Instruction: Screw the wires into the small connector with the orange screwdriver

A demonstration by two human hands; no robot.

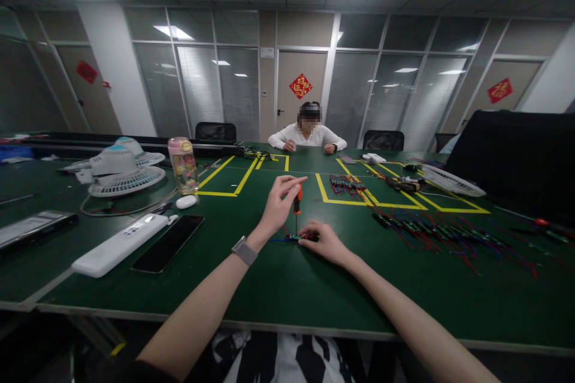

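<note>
My left hand (279,206), with a watch (245,250) on its wrist, is closed round the orange-and-black handle of a screwdriver (297,206). The screwdriver stands upright, its shaft pointing down at a small green circuit board (294,237) with red and blue wires. Whether the tip sits in a screw is too small to make out. My right hand (324,240) pinches the right end of that board against the green table (269,293).
Wired boards (431,230) lie in a heap at the right, with another bunch (347,187) beyond my hands. A phone (169,244), white power strip (121,244), bottle (183,166) and fans (128,173) stand left. A person (308,134) sits opposite. A black screen (516,167) rises at right.
</note>
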